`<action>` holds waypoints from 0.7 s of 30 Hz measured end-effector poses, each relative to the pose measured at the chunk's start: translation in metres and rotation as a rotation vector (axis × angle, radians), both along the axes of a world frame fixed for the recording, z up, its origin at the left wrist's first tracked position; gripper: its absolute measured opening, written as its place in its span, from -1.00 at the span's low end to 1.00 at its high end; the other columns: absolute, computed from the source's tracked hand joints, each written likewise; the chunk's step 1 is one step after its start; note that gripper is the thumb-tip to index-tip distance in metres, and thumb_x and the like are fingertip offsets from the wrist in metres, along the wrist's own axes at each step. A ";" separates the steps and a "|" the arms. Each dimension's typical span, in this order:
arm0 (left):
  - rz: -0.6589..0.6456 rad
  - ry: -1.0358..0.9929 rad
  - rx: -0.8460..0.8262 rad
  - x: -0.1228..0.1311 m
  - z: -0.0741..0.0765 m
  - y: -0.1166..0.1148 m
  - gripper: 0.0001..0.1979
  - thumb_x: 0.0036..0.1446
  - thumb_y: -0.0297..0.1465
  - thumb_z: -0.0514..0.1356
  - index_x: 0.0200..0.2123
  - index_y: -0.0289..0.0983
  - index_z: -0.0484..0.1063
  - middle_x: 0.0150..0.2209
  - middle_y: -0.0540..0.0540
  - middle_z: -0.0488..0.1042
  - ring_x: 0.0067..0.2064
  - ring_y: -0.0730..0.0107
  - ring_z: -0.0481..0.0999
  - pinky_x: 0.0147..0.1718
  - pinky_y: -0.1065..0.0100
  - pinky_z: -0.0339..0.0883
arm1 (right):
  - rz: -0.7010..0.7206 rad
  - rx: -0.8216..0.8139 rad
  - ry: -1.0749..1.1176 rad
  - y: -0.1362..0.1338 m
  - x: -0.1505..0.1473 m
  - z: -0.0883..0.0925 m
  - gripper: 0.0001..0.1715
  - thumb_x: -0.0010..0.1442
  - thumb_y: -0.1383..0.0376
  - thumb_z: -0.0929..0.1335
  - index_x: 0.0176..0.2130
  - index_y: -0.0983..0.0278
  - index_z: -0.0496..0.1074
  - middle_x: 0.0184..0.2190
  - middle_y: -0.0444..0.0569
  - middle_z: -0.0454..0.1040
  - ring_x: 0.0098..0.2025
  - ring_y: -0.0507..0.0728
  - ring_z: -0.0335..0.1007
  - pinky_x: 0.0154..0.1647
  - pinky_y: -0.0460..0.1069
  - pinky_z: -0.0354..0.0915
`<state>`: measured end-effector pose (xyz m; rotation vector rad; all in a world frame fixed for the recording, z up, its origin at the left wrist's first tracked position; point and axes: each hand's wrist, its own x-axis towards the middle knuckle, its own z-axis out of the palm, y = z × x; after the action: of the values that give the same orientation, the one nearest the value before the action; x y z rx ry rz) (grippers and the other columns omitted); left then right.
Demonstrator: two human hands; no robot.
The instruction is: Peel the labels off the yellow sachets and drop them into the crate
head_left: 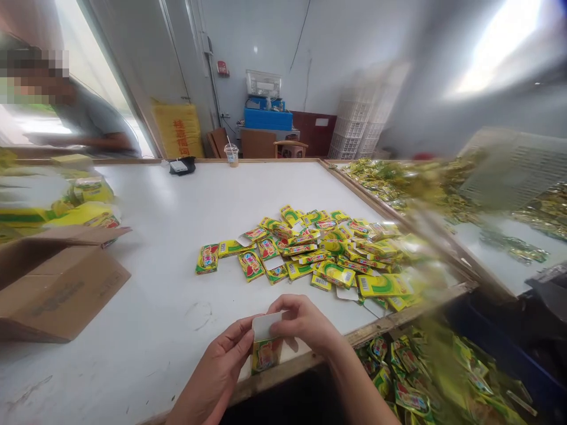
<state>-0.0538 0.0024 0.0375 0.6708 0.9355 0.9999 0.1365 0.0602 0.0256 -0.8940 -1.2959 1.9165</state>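
A small yellow and green box (264, 356) with its white flap up is held upright near the table's front edge. My left hand (225, 360) grips its left side between thumb and fingers. My right hand (301, 321) is closed at the white flap, its thumb and fingers touching the upper right part of the box. Just beyond the hands lies a loose pile of similar printed boxes (336, 274), some with white flaps open. One box (207, 259) lies at the pile's left end.
An open cardboard carton (66, 289) stands at the left. Glossy packets (411, 395) fill a container below the right edge. Beyond a wooden rim are more packets (385, 183). A cup (231, 154) stands at the far edge. A person (93, 118) is at the upper left.
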 end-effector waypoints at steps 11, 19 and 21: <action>0.228 0.355 0.148 -0.007 -0.016 -0.015 -0.62 0.04 -0.28 0.33 -0.04 -0.18 0.55 0.00 -0.09 0.58 0.12 0.04 0.46 0.16 0.10 0.29 | -0.079 0.143 0.074 -0.007 -0.011 -0.002 -0.68 0.04 0.18 0.50 -0.21 0.29 0.62 -0.38 -0.09 0.51 -0.60 -0.05 0.34 -0.62 -0.14 0.29; 0.255 0.747 0.426 -0.008 -0.023 -0.012 -0.71 0.09 -0.18 0.29 -0.11 -0.08 0.60 -0.04 -0.01 0.60 0.05 0.08 0.52 0.11 0.19 0.37 | -0.167 0.124 0.012 -0.014 -0.008 0.000 -0.59 -0.06 0.08 0.55 -0.29 0.32 0.61 -0.51 -0.10 0.52 -0.45 0.12 0.54 -0.40 -0.01 0.46; 0.251 0.679 0.380 -0.006 -0.022 -0.009 -0.67 0.09 -0.19 0.30 -0.06 -0.08 0.57 -0.07 -0.02 0.61 0.00 0.11 0.55 0.06 0.22 0.42 | -0.203 0.149 -0.018 -0.014 -0.009 0.000 -0.61 -0.06 0.09 0.55 -0.30 0.32 0.61 -0.51 -0.10 0.52 -0.46 0.13 0.55 -0.42 -0.02 0.46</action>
<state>-0.0600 -0.0068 0.0157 1.2828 1.4612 1.2119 0.1279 0.0459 0.0251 -0.9302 -1.2876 1.6369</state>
